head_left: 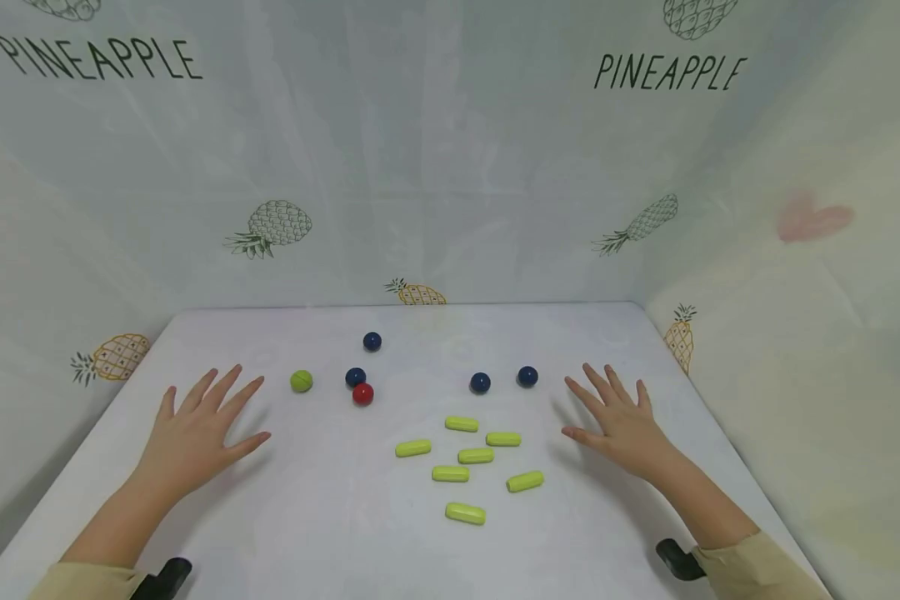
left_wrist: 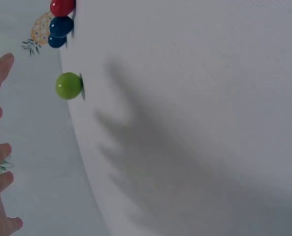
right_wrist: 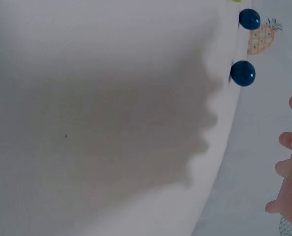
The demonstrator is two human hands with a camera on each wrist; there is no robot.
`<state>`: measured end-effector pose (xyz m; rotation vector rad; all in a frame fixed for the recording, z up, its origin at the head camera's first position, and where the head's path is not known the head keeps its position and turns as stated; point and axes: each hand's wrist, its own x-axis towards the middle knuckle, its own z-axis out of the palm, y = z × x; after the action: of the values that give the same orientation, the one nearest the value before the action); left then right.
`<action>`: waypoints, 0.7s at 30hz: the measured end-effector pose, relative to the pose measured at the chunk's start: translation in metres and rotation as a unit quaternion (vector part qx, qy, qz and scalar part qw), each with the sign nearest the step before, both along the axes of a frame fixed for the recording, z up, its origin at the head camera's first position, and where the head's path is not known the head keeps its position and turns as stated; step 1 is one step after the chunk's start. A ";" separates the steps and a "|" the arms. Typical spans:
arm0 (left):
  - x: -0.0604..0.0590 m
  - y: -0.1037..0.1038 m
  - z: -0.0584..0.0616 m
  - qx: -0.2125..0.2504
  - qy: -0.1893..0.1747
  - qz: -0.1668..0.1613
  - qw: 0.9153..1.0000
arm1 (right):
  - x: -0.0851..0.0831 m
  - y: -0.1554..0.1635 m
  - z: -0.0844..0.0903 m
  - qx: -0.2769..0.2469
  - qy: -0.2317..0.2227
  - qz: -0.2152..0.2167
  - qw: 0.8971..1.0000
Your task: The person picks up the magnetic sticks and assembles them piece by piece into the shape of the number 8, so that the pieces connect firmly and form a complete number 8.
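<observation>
White table (head_left: 330,533) lying under soft, even light, pale curtain (head_left: 450,167) hanging close behind and wrapping round both sides — printed with pineapples (head_left: 273,225) and the word PINEAPPLE (head_left: 669,72) — a faint pink heart (head_left: 813,219) showing at right.

Red ball (head_left: 362,394), perhaps navy balls (head_left: 355,377).

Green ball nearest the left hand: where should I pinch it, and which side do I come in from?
Pinch the green ball across its middle, probably from above with the left hand. It is round and smooth, so only opposite sides hold. It lies alone on the table, apart from the dark blue ball and red ball.
</observation>
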<state>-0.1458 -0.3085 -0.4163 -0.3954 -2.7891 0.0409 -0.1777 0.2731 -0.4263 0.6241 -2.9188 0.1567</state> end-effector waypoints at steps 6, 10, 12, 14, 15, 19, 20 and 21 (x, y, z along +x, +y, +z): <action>-0.001 0.011 0.009 -0.008 0.017 -0.021 1.000 | 0.002 -0.008 0.003 0.002 -0.005 0.012 1.000; 0.001 0.025 0.016 -0.011 0.022 -0.038 0.999 | 0.005 -0.014 0.006 -0.005 -0.010 0.020 1.000; 0.001 0.033 0.018 -0.016 0.023 -0.044 0.999 | 0.006 -0.017 0.007 -0.007 -0.014 0.023 1.000; 0.001 0.040 0.018 -0.022 0.021 -0.048 0.998 | 0.007 -0.020 0.008 -0.013 -0.015 0.027 0.999; 0.001 0.043 0.017 -0.025 0.021 -0.052 0.998 | 0.008 -0.022 0.008 -0.014 -0.016 0.029 0.999; -0.001 0.055 0.013 -0.028 0.018 -0.071 0.997 | 0.010 -0.029 0.009 -0.029 -0.017 0.044 0.998; -0.002 0.058 0.013 -0.027 0.018 -0.077 0.997 | 0.011 -0.030 0.009 -0.032 -0.018 0.048 0.998; -0.002 0.062 0.012 -0.023 0.016 -0.083 0.996 | 0.011 -0.032 0.010 -0.037 -0.021 0.052 0.998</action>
<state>-0.1477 -0.2469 -0.4044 -0.6308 -2.7170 0.0723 -0.1663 0.2412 -0.4163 0.7701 -2.9065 0.2916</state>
